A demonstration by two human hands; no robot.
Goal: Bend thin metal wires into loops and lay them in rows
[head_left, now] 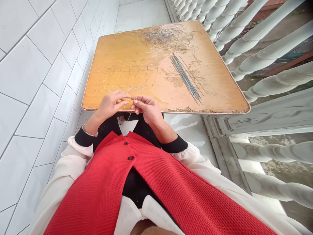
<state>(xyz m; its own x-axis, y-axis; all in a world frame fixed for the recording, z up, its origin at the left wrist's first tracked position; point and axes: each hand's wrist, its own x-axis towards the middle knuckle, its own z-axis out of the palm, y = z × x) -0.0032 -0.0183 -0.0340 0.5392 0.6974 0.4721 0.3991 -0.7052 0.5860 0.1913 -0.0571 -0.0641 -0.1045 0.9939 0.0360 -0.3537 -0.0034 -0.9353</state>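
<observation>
Forearms converge from the body with wrists bent, the left hand (110, 106) and right hand (146, 109) meeting just above the near edge of the worn wooden table (114, 55). Both grips are closed in a fine pinch, thumb and fingertips of each hand on a thin silver wire (129, 117), whose free end hangs below the right hand, past the table edge. A metal bracelet (89, 131) circles the left wrist, and black cuffs (84, 138) show at the sleeves. On the table, two rows of small looped wire pieces (124, 73) lie just beyond the left hand, a bundle of straight wires (186, 78) lies to the right, and a tangled heap of wire (163, 36) sits near the far edge. A white tiled wall (41, 81) runs along the left, a white balustrade (256, 42) along the right
</observation>
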